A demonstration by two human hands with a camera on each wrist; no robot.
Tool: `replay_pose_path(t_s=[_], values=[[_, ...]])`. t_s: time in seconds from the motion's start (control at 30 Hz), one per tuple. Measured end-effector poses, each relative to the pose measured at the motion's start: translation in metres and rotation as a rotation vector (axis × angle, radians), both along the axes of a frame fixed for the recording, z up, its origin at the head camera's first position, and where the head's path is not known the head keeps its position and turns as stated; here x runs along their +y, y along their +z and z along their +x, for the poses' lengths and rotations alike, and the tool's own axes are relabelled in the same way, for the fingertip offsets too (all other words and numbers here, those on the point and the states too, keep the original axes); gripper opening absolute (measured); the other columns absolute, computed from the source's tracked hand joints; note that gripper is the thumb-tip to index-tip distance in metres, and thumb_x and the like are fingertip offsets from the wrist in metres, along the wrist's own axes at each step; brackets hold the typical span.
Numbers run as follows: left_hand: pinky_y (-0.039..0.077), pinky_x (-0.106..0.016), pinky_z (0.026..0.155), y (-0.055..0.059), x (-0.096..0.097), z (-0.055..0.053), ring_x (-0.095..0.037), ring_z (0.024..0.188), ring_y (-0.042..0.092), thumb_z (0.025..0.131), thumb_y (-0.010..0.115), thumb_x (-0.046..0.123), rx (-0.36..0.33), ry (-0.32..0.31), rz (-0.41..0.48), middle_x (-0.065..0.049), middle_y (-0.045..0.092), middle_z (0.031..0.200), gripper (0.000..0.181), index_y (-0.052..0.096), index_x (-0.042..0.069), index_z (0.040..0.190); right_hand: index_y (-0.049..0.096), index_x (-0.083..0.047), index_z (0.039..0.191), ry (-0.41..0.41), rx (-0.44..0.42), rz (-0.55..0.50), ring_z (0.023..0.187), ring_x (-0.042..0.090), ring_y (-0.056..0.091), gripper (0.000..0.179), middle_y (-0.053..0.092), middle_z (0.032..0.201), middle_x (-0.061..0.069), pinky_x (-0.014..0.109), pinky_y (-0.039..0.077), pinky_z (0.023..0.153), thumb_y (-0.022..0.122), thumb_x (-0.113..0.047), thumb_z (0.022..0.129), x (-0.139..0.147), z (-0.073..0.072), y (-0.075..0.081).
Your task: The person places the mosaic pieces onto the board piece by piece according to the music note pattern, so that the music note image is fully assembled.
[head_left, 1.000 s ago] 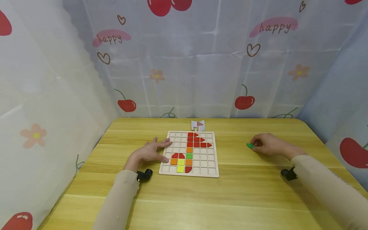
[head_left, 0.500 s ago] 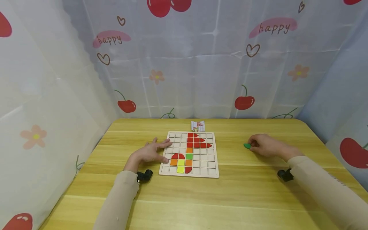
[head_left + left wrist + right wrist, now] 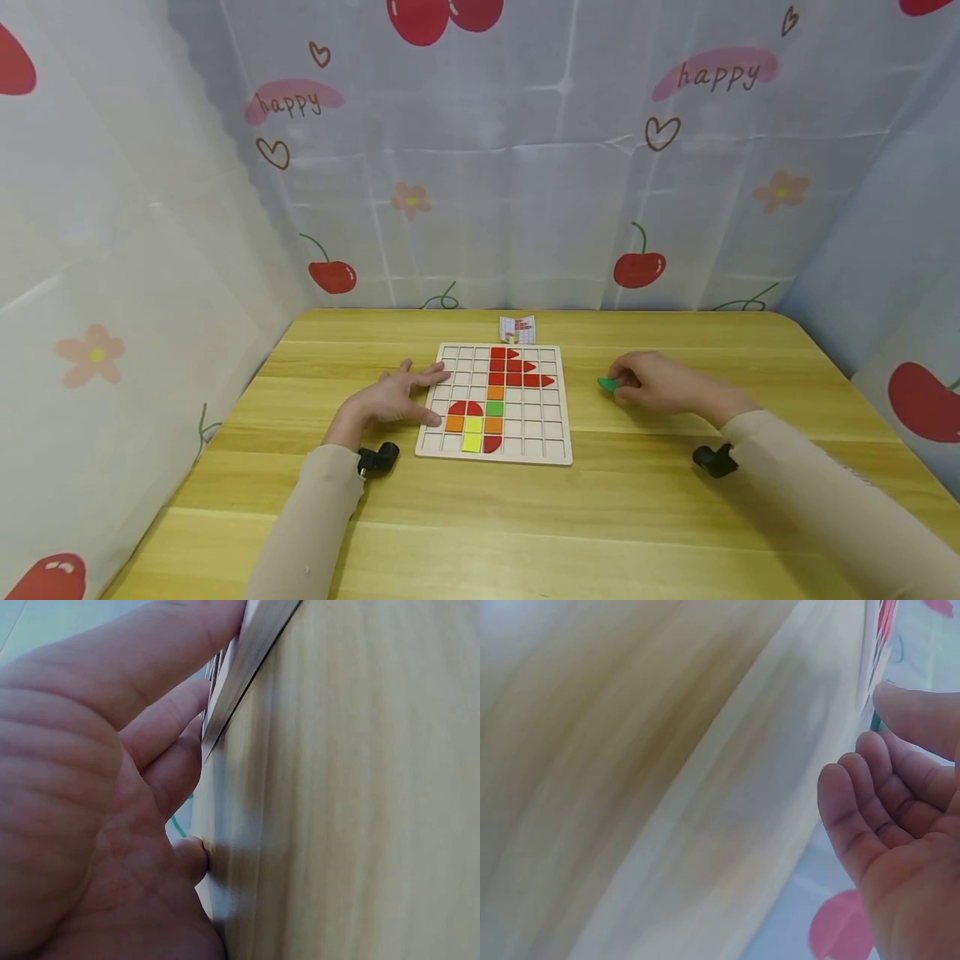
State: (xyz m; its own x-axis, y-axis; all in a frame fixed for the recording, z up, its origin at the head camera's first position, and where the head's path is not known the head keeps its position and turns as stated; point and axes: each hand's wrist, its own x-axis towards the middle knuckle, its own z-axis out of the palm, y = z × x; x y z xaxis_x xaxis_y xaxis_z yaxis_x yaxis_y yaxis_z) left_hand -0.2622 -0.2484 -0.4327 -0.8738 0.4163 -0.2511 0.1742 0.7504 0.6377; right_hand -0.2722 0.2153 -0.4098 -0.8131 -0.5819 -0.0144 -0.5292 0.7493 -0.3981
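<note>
A square wooden grid board (image 3: 531, 427) lies flat on the table, with red, orange, green and yellow pieces set in some of its cells. My left hand (image 3: 390, 398) rests at the board's left edge, its fingers spread and the thumb on the board; the left wrist view shows the thumb and fingers along the board's side (image 3: 238, 671). To the right of the board, my right hand (image 3: 660, 383) pinches a small green piece (image 3: 607, 385) with a curved edge. In the right wrist view the green piece (image 3: 876, 720) is mostly hidden behind thumb and fingers.
Behind the board stands a small picture card (image 3: 517, 329) showing a coloured grid pattern. The wooden table (image 3: 480, 525) meets a curtain (image 3: 525, 208) printed with cherries at its back edge. Black wrist cameras (image 3: 716, 460) sit under both forearms.
My right hand has moved left across the table with the green piece, closer to the board. The left hand and the board stay where they were.
</note>
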Motion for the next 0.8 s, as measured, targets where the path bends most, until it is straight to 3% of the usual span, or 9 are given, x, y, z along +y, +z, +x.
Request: replay_pose_path(t_s=[0.33,0.53,0.8], values=[[-0.008,-0.077,0.119,0.0,0.0,0.0,-0.036,0.161,-0.014,0.081,0.087,0.041,-0.019,0.023,0.019,0.021,0.023,0.169,0.088,0.042,0.036,0.157,0.069,-0.006,0.111,0.064,-0.017,-0.018,0.079,0.009,0.054,0.015,0.064,0.089,-0.004,0.028,0.05,0.074,0.069,-0.013,0.098,-0.04,0.003,0.008],[-0.008,-0.076,0.12,0.001,0.001,0.001,-0.035,0.161,-0.013,0.081,0.087,0.041,-0.012,0.025,0.017,0.021,0.023,0.169,0.088,0.043,0.036,0.157,0.069,-0.004,0.111,0.092,-0.082,-0.054,0.08,0.011,0.055,0.016,0.064,0.09,-0.002,0.027,0.05,0.074,0.068,-0.012,0.098,-0.068,0.012,0.017],[-0.008,-0.076,0.12,0.0,0.0,0.0,-0.036,0.161,-0.013,0.081,0.087,0.042,-0.013,0.029,0.011,0.021,0.023,0.169,0.088,0.043,0.038,0.157,0.069,-0.007,0.111,0.095,-0.13,-0.043,0.083,0.011,0.056,0.015,0.064,0.091,-0.003,0.027,0.05,0.077,0.068,-0.015,0.099,-0.1,0.018,0.015]])
